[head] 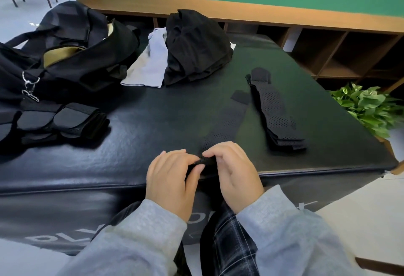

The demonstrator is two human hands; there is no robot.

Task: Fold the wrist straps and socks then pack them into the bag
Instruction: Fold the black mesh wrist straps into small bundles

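Observation:
A black perforated wrist strap (pixel 227 122) lies stretched across the black padded surface (pixel 153 118), its near end rolled up at the front edge. My left hand (pixel 172 177) and my right hand (pixel 234 173) both pinch that rolled end between fingers and thumbs. A stack of flat wrist straps (pixel 275 109) lies to the right. Several folded straps (pixel 63 120) sit in a row at the left. The open black bag (pixel 72 53) with a tan lining stands at the far left. A light grey sock (pixel 150 61) lies beside it.
A heap of black cloth (pixel 194 48) sits at the back next to the grey sock. A wooden shelf unit (pixel 328 42) runs behind, under a green wall. A leafy plant (pixel 369 107) stands off the right edge.

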